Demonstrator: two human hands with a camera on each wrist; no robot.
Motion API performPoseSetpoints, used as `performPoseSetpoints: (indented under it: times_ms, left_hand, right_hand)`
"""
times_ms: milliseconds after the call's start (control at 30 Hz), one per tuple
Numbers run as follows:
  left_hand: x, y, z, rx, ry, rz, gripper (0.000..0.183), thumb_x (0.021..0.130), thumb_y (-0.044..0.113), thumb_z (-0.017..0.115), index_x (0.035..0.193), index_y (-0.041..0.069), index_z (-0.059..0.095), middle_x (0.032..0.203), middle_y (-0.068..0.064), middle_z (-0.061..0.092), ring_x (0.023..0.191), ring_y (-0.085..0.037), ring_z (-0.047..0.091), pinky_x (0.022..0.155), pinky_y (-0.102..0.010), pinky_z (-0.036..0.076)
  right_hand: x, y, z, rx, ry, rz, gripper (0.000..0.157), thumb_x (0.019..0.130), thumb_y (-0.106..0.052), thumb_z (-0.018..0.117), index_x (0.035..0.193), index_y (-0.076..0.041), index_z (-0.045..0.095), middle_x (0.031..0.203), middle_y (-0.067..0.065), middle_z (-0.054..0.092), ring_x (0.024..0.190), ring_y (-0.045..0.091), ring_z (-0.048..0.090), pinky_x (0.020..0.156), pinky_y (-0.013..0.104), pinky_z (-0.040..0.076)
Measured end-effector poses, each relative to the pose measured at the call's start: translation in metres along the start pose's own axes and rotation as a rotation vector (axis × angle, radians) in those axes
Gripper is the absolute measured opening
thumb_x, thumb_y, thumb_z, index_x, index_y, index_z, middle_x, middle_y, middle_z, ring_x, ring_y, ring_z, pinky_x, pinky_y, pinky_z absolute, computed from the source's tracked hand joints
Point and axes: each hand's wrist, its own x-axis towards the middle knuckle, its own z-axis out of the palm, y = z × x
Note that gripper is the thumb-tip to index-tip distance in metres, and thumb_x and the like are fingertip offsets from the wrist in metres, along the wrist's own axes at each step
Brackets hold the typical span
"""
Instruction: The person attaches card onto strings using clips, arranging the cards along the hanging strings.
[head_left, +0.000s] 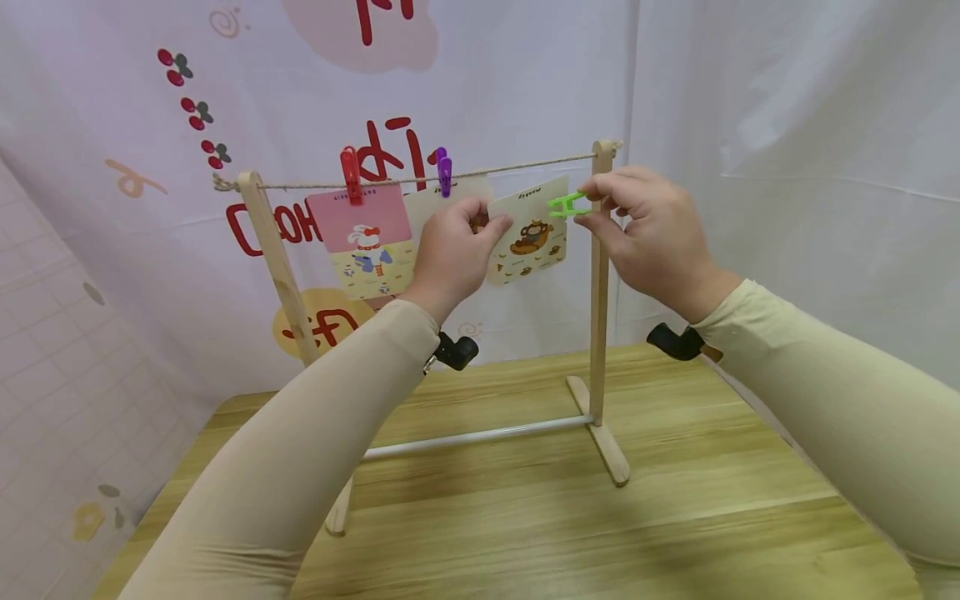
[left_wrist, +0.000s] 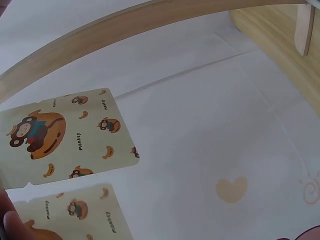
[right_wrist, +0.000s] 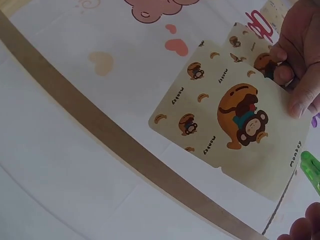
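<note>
My left hand [head_left: 457, 254] pinches the left edge of a cream monkey card [head_left: 528, 239] between thumb and fingers. The card hangs just below the rope [head_left: 517, 168], tilted a little. Between the thumb and fingertips of my right hand [head_left: 656, 233] is a green clothespin [head_left: 567, 205]. Its front end overlaps the card's upper right edge in the head view; I cannot tell whether they touch. In the right wrist view the monkey card [right_wrist: 240, 120] faces the camera, with the green clothespin [right_wrist: 311, 170] beside its top. The left wrist view shows the left thumb [left_wrist: 17, 227] low at the corner.
A red clothespin [head_left: 351, 175] fixes a pink and yellow card [head_left: 367, 242] to the rope. A purple clothespin [head_left: 444, 172] holds another cream card [head_left: 420, 208], partly behind my left hand. Wooden posts [head_left: 600, 317] carry the rope above a wood-grain table [head_left: 525, 525]. A printed cloth hangs behind.
</note>
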Motion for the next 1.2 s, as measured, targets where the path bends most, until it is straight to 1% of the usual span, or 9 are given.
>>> performPoseSetpoints:
  times_ms: [133,400,567,767,900,1067,1200]
  left_hand:
    - [0.004,0.002,0.002,0.005,0.022,0.004,0.023,0.089,0.041,0.058,0.083,0.018,0.057,0.079,0.001,0.056,0.066,-0.017,0.047,0.057,-0.028,0.041]
    - [0.009,0.009,0.003,0.024,0.039,-0.026,0.021,0.089,0.041,0.059,0.086,0.021,0.059,0.085,0.005,0.061,0.072,-0.015,0.052,0.058,-0.029,0.043]
    - [0.012,0.011,0.004,0.037,0.052,-0.045,0.020,0.089,0.042,0.058,0.087,0.022,0.060,0.087,0.006,0.061,0.075,-0.014,0.054,0.059,-0.029,0.043]
    - [0.015,0.011,0.005,0.040,0.074,-0.037,0.020,0.089,0.041,0.058,0.086,0.021,0.059,0.087,0.006,0.060,0.075,-0.014,0.051,0.062,-0.029,0.043]
    - [0.018,0.010,0.006,0.032,0.078,-0.031,0.021,0.089,0.040,0.059,0.085,0.020,0.059,0.088,0.006,0.062,0.077,-0.014,0.052,0.064,-0.029,0.043]
    - [0.021,0.010,0.006,0.037,0.097,-0.032,0.020,0.089,0.039,0.059,0.086,0.019,0.060,0.091,0.006,0.064,0.080,-0.013,0.054,0.065,-0.028,0.044]
    - [0.023,0.009,0.006,0.032,0.106,-0.044,0.020,0.088,0.039,0.059,0.086,0.019,0.061,0.092,0.007,0.063,0.082,-0.012,0.053,0.067,-0.028,0.044]
  right_hand:
    - [0.008,-0.001,-0.001,-0.022,0.015,-0.005,0.017,0.080,-0.014,0.073,0.096,-0.008,0.071,0.088,0.004,0.066,0.075,0.015,0.052,0.068,0.019,0.036]
    - [0.020,0.000,0.000,-0.046,0.042,-0.015,0.018,0.080,-0.016,0.073,0.094,-0.007,0.072,0.093,0.006,0.070,0.076,0.019,0.052,0.066,0.020,0.031]
    - [0.024,-0.001,0.000,-0.071,0.038,-0.011,0.017,0.080,-0.019,0.073,0.094,-0.009,0.073,0.090,0.004,0.070,0.076,0.019,0.052,0.067,0.022,0.030]
    - [0.030,-0.001,0.001,-0.098,0.026,-0.010,0.017,0.082,-0.024,0.071,0.095,-0.014,0.073,0.089,0.002,0.070,0.072,0.018,0.048,0.068,0.025,0.028]
    - [0.035,0.000,0.001,-0.100,0.021,-0.005,0.015,0.082,-0.024,0.071,0.094,-0.016,0.074,0.085,0.002,0.070,0.071,0.017,0.047,0.070,0.026,0.030]
    - [0.040,0.000,0.003,-0.102,0.016,0.007,0.015,0.081,-0.022,0.072,0.094,-0.015,0.073,0.089,0.002,0.071,0.074,0.019,0.050,0.073,0.031,0.033]
    - [0.043,-0.001,0.003,-0.116,0.006,0.014,0.015,0.080,-0.022,0.072,0.094,-0.014,0.073,0.091,0.002,0.071,0.078,0.020,0.053,0.075,0.031,0.034]
